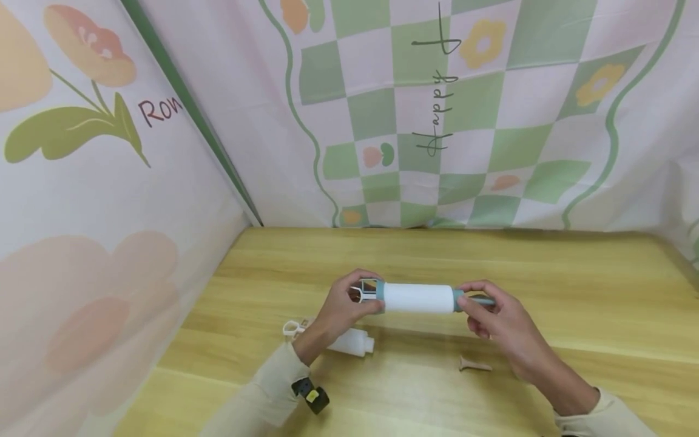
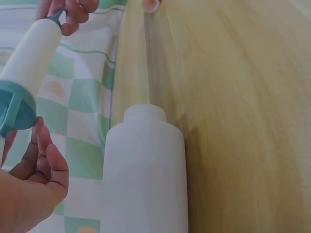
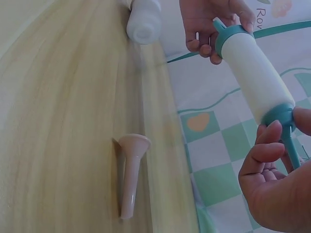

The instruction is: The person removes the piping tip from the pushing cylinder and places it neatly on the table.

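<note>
Both hands hold a white syringe (image 1: 418, 298) with teal ends level above the table. My left hand (image 1: 343, 308) grips its teal left end, where an open frame and a white handle show. With thumb and fingers, my right hand (image 1: 505, 325) pinches the teal collar (image 3: 279, 115) at the other end, from which a narrow teal nozzle (image 3: 290, 148) sticks out. A second white syringe (image 1: 349, 342) lies on the table below my left forearm, which hides part of it. Near my right hand lies a pink funnel-shaped nozzle (image 3: 130, 177) on its side.
The wooden table (image 1: 404, 394) runs back to a checkered green and white cloth (image 1: 417, 115). At the left hangs a flower-printed cloth (image 1: 82, 200). A black wrist device (image 1: 310, 394) sits at my left sleeve.
</note>
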Motion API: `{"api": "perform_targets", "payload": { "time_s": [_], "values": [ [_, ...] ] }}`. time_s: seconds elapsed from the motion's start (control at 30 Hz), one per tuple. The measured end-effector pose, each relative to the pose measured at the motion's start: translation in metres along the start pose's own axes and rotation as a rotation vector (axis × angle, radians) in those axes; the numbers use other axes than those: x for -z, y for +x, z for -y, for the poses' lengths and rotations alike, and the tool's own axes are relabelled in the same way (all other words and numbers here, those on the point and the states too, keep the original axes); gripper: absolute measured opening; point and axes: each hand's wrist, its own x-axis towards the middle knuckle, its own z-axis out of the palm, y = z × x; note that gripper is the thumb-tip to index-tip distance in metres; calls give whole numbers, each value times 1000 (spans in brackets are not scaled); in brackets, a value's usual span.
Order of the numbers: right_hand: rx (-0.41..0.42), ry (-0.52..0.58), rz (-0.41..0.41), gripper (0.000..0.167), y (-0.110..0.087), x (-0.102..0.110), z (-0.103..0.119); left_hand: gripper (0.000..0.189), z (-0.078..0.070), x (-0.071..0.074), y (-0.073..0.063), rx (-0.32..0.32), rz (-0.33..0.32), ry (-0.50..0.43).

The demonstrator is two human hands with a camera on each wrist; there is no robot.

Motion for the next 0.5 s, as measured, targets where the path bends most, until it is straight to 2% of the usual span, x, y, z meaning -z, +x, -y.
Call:
{"api": "perform_targets", "payload": {
  "time_s": [0.33,0.5],
  "values": [
    [-37,-135,-21,55,0,2,11,41,-1,3,-2,-17,-13,-7],
    [-73,-119,-9,58,4,5,14,42,-3,4,-2,-35,-4,-5]
  ]
}}
